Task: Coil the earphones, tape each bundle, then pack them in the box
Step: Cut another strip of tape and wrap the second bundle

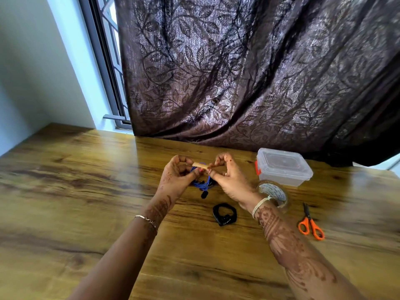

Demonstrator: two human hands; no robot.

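Above the wooden table (pixel 86 191), my left hand (pixel 179 174) and my right hand (pixel 227 176) hold a coiled blue earphone bundle (pixel 202 184) between them. A short strip of tan tape (pixel 201 165) stretches across the top of the coil, with each end pinched by one hand. Black earbuds hang below the coil. A coiled black earphone bundle (pixel 224 213) lies on the table nearer to me. The clear plastic box (pixel 283 166), lid on, stands at the back right.
A roll of clear tape (pixel 276 194) sits behind my right wrist. Orange-handled scissors (pixel 310 224) lie to the right. A dark leaf-patterned curtain (pixel 259 72) hangs over the table's far edge, beside a window (pixel 108 61).
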